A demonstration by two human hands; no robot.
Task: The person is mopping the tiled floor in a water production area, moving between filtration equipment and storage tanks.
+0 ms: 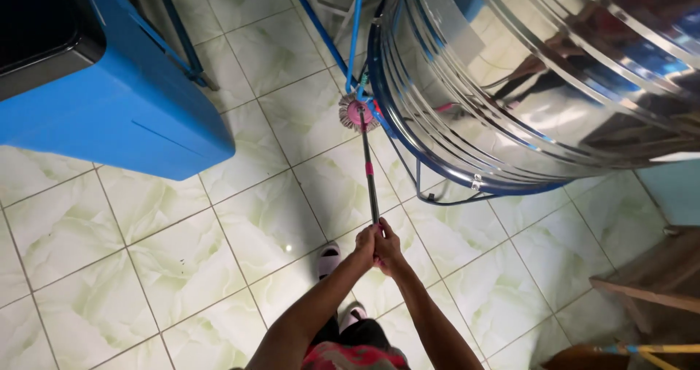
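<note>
Left hand (364,244) and right hand (389,247) both clasped tight round end of mop handle (370,180). Round pink mop head (356,113) on pale green tiled floor (182,253), touching base of large steel tank (539,78); tank contents hidden. Blue box (124,100) at left, contents unseen.

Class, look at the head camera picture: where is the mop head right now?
The mop head lies on the tiled floor in the upper middle of the view, against the base of the steel tank, right of the blue bin.
</note>
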